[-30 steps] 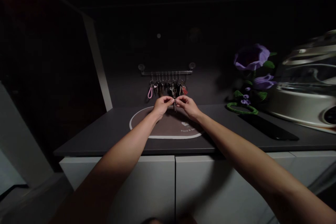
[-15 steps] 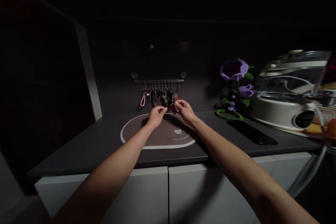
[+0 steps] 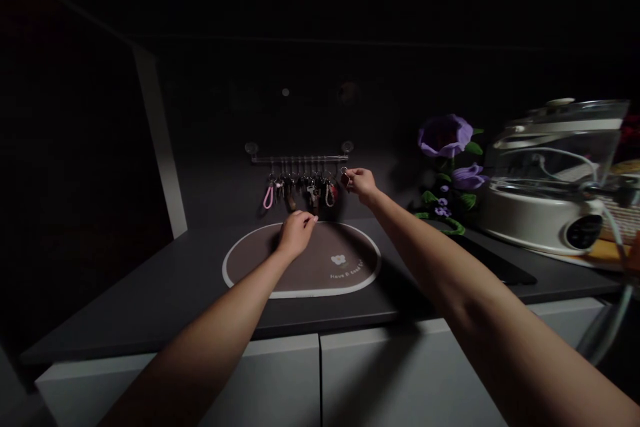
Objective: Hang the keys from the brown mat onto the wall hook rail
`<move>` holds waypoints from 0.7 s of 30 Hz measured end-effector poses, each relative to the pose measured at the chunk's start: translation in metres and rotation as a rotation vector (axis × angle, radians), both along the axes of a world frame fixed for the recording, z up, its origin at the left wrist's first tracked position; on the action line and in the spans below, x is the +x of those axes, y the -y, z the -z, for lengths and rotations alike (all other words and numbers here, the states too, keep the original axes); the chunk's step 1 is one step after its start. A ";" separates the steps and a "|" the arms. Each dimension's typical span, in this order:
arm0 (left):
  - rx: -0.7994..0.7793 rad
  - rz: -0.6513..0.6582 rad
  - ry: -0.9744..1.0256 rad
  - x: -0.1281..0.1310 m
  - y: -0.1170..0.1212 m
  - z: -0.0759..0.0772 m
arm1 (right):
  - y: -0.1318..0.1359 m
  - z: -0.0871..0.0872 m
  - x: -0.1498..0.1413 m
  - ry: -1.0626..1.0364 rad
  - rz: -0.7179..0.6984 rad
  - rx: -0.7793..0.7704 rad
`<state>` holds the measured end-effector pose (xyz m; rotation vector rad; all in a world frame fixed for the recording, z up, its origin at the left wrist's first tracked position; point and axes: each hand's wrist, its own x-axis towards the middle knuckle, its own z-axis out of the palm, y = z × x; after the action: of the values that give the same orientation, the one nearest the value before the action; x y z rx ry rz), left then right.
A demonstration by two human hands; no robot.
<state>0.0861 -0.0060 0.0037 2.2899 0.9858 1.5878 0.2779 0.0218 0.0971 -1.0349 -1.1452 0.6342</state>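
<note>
My right hand (image 3: 361, 183) pinches a keyring with a dark reddish-brown tag (image 3: 346, 180) beside the right end of a clear hook rail (image 3: 300, 159). The ring shows just under the rail; whether it touches a hook I cannot tell. Several bunches of keys (image 3: 313, 192) hang from the rail's hooks, with a pink loop strap (image 3: 269, 197) at the left and a red piece (image 3: 335, 193) at the right. Lower down, my left hand (image 3: 297, 233) hovers over a brown oval mat (image 3: 260, 260), its fingers closed together with nothing visible in them.
To the right stand purple felt flowers (image 3: 446, 137) with a green ring base and a white appliance (image 3: 530, 213) with a clear cover. A flat black object (image 3: 500, 265) lies before them on the dark countertop (image 3: 165, 280). White cabinet fronts (image 3: 270, 373) are below.
My right hand has moved up and right, away from my left hand, carrying the keyring to the rail's right end. My left hand has dropped slightly. The view has shifted a little.
</note>
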 end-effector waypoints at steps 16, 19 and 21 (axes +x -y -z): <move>-0.011 -0.081 -0.109 0.000 -0.001 0.001 | -0.029 0.003 0.005 0.057 0.123 -0.068; -0.025 -0.067 -0.094 0.000 -0.002 0.001 | -0.032 0.009 0.008 0.069 0.138 -0.042; -0.040 -0.058 -0.075 0.000 -0.003 0.001 | -0.035 0.012 0.009 0.075 0.151 -0.017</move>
<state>0.0863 -0.0034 0.0023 2.3296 1.1011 1.4989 0.2872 0.0566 0.0848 -1.1562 -1.1160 0.4900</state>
